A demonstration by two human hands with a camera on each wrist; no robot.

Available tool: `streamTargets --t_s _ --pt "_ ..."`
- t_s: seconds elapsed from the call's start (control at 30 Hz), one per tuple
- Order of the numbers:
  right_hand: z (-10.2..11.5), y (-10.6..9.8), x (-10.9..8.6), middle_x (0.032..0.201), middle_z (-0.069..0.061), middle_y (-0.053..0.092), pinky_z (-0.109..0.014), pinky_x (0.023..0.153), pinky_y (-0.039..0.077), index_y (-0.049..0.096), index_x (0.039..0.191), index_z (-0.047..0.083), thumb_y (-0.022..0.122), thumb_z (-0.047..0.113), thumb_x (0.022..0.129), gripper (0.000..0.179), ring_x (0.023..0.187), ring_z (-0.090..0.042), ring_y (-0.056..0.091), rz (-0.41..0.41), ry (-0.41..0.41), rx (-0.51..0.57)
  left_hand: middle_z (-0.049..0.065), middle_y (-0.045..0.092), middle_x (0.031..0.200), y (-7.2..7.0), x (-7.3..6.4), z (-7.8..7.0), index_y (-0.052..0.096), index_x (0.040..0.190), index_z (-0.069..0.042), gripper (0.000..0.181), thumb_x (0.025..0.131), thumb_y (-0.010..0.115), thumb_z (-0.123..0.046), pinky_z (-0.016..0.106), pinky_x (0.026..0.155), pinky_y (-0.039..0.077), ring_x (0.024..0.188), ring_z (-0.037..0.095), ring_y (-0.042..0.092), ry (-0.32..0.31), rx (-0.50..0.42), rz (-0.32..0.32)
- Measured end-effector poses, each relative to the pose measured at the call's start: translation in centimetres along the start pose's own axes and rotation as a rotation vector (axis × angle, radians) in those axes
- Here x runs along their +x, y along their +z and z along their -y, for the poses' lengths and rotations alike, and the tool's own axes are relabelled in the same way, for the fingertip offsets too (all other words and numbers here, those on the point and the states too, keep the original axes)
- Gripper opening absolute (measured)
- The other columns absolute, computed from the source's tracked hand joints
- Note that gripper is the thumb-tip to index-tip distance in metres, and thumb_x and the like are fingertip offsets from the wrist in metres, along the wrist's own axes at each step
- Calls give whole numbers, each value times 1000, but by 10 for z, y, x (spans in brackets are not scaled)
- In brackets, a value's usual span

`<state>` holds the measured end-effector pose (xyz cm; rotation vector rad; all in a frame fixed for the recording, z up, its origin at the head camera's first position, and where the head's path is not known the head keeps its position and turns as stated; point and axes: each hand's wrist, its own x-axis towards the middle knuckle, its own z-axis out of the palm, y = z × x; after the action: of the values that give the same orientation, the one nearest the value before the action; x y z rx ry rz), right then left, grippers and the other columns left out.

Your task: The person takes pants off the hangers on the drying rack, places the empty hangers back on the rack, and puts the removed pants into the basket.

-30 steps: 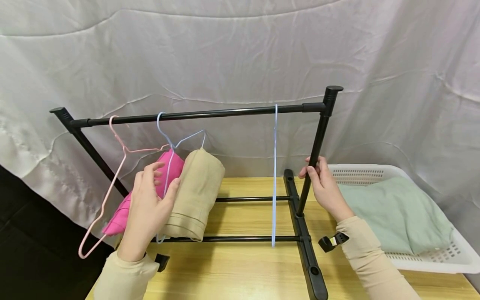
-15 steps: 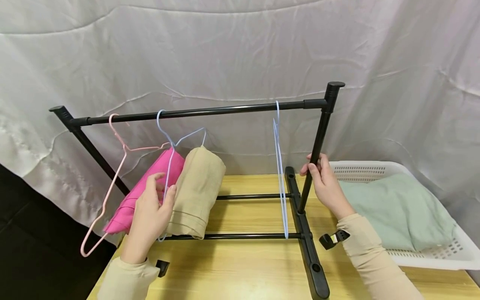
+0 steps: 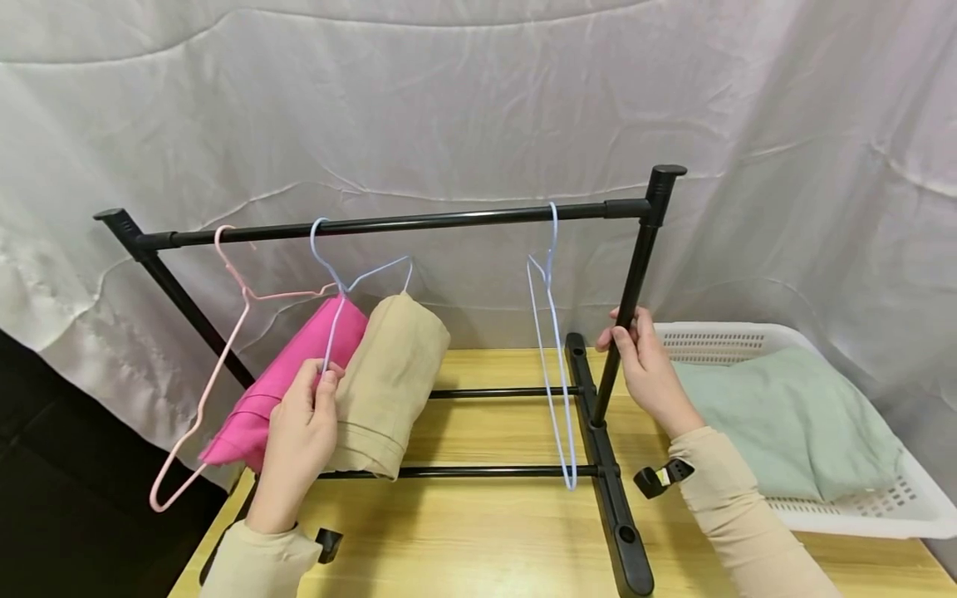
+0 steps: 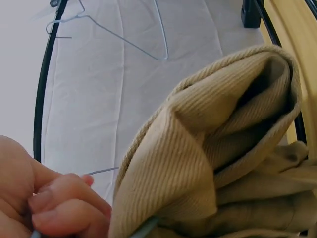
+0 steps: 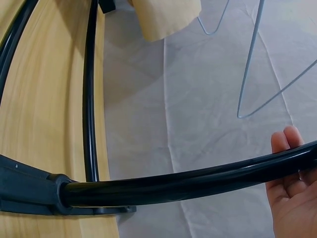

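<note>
Far left, a patch of black cloth (image 3: 82, 465) can be seen by the grey curtain (image 3: 478, 108). Next to it, a pink hanger (image 3: 218, 364) is hooked over the top bar (image 3: 449, 221) of the rack, and a hot pink garment (image 3: 277, 378) is pretty much slung along its lower wire. In front of that, the wire of the left blue hanger (image 3: 333, 332) is pinched between the thumb and fingers of the left hand (image 3: 301, 428); that hanger is hooked on the top bar too. Its right end is mostly covered by a beige garment (image 3: 394, 374), just a bit of wire being left exposed above the fabric, and the open, folded edge is shown up close in the left wrist view. Past a gap, the right blue hanger (image 3: 561, 374) is hung bare near the end of the bar, a bit angled. Right beside it, the black post (image 3: 634, 282) is gripped partway up by the right hand (image 3: 649, 374), fingers wrapped behind it. Over on the far right, a pale green cloth (image 3: 785, 423) is kind of heaped in a white basket (image 3: 875, 525), which is parked on the wooden table (image 3: 456, 531). 2 small black devices are worn, 1 at each wrist.
</note>
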<state>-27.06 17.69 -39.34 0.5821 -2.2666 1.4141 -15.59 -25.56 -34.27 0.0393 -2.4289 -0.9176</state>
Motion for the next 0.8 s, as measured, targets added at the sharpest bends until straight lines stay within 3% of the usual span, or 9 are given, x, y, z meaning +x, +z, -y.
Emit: streamTargets --t_s 0.17,0.3,0.43,0.5,0.67,0.8 --pt "0 0 0 108 -20 69 -8 91 48 41 142 -4 36 20 118 34 96 -1 65 -7 -2 -1 16 74 106 -2 3 10 65 119 -17 24 115 46 -31 64 77 51 90 53 67 24 94 -27" --pt "-1 1 1 107 -21 69 -9 91 49 41 142 -6 36 20 118 35 96 -2 65 -10 -4 -4 16 76 110 -14 1 0 67 121 -15 26 115 45 -29 68 83 51 98 55 69 -2 116 -20" --pt "-3 2 1 106 -21 69 -9 90 49 41 142 -6 36 20 118 35 96 -5 66 -13 -7 1 17 75 107 -19 2 -4 68 116 -12 26 115 46 -27 61 86 50 99 48 66 -47 69 -11" --pt "-3 3 2 106 -22 69 -10 90 50 41 142 -6 36 19 118 35 95 -4 66 -16 -14 4 14 73 93 -17 4 -1 69 111 -13 25 114 48 -27 51 81 47 92 40 64 -74 31 -17" --pt "-4 4 1 105 -21 68 -8 89 49 42 142 -5 36 19 118 34 95 1 64 -27 -21 2 3 55 68 -15 8 -1 70 109 -12 28 114 50 -31 34 74 38 81 22 50 -165 -96 4" --pt "-2 4 1 104 -21 68 -7 89 47 42 141 -5 36 18 118 33 94 -3 66 -40 -18 -1 -4 44 67 -16 7 -9 70 110 -12 27 114 51 -30 31 67 38 71 14 44 -209 -174 12"
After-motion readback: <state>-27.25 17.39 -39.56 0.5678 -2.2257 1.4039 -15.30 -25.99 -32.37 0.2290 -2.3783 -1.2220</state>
